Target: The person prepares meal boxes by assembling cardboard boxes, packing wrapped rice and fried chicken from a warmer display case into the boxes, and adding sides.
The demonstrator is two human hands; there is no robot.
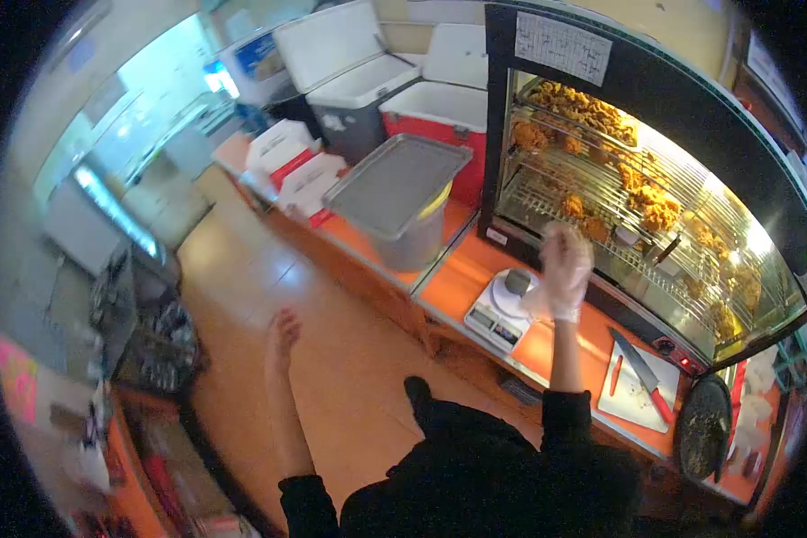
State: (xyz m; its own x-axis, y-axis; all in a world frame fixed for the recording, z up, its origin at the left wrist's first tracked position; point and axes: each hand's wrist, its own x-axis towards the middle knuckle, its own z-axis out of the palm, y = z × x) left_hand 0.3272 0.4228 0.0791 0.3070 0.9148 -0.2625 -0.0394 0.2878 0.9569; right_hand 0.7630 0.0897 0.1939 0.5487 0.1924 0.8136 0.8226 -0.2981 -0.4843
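Observation:
My left hand (284, 334) hangs over the floor at the left, bare, with its fingers loosely apart and nothing in them. Wearing a clear plastic glove, my right hand (567, 269) is raised in front of the heated display case (496, 170). Its fingers are blurred and partly bent, and I cannot make out anything in them. Just left of the glove stands a white kitchen scale (486, 320) with a small dark grey object (517, 282) on its platform. Behind the case's front, pieces of fried chicken (661, 215) lie on wire racks.
A knife (638, 368) with a red handle lies on a white cutting board (630, 408), beside a dark round pan (701, 430). A lidded grey bin (399, 179), printed cartons (309, 184), a red cooler (466, 166) and a grey cooler (350, 125) line the counter (457, 269).

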